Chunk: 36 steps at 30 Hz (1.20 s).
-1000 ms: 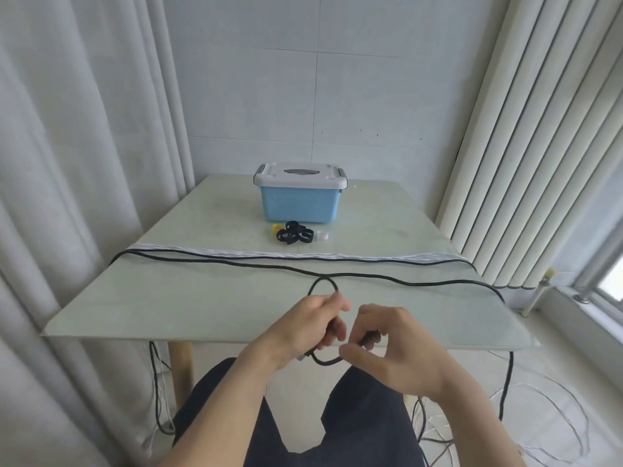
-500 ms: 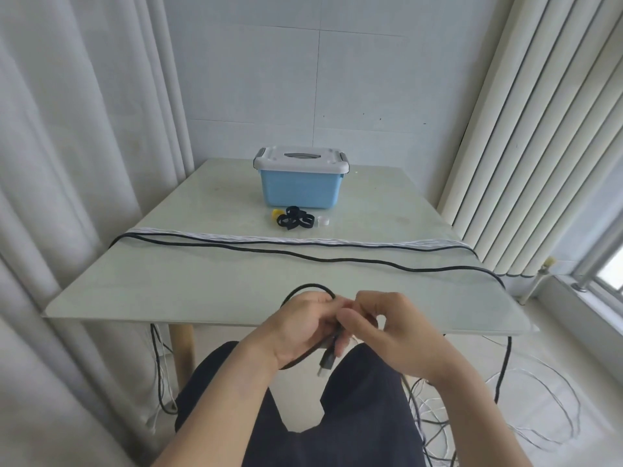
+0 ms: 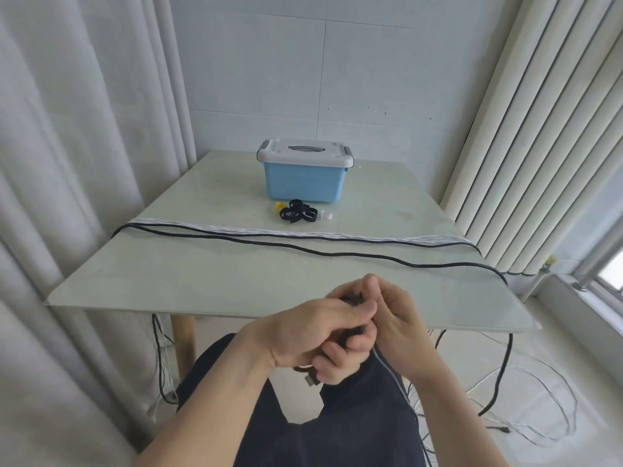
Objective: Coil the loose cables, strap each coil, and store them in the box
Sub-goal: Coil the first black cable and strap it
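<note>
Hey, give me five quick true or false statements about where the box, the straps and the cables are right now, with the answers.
1. The blue storage box has its white lid on. True.
2. The black straps lie inside the box. False: they lie on the table, in front of the box.
3. Both hands are closed round a black cable at the table's near edge. True: the left hand and the right hand hold it together.
4. A black cable lies stretched across the table. True.
5. A finished coil sits on the box lid. False: no coil is on the lid.
</note>
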Tool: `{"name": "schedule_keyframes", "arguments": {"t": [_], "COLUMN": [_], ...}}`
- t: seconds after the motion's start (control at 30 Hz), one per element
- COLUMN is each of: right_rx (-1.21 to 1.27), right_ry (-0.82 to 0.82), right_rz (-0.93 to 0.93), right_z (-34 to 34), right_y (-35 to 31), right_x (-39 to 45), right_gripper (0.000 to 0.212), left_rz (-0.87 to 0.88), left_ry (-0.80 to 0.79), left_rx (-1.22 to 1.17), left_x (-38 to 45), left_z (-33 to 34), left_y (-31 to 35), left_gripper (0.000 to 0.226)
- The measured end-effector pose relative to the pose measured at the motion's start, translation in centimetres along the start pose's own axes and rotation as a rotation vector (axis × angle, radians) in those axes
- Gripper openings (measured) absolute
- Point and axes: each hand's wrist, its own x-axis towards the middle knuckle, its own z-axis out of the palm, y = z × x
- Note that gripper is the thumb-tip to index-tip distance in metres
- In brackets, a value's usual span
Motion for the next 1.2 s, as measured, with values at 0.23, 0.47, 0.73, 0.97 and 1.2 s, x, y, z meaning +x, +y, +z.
{"name": "schedule_keyframes", "arguments": {"t": [0.23, 0.47, 0.73, 0.97, 1.2], "right_rx": [0.083, 0.369, 0.102, 0.02, -0.124], "right_ry": [0.278, 0.309, 0.346, 0.28, 0.169], "right_rz": [0.076, 0.274, 0.211, 0.108, 0.174], "right_z": [0.1, 0.8, 1.8, 0.5, 1.6], "right_y": [0.1, 0.2, 0.7, 0.0, 0.1], "right_x": [0.1, -0.2, -1.1, -1.4, -2.2], "right_gripper": [0.048, 0.042, 0.031, 0.018, 0.013], "left_rz": [0.161, 0.277, 0.272, 0.28, 0.321], "left_ry": [0.53, 0.554, 0.486, 0.508, 0.865], "left_rx": [-0.147, -0.47, -0.651, -0.528, -0.683], "left_x": [0.5, 1.2, 1.0, -0.2, 0.9], "left_z": [-2.0, -1.3, -0.4, -1.3, 0.2], "left_y": [-1.6, -3.7, -4.1, -4.0, -3.4], "left_gripper": [0.04, 0.031, 0.037, 0.03, 0.043]}}
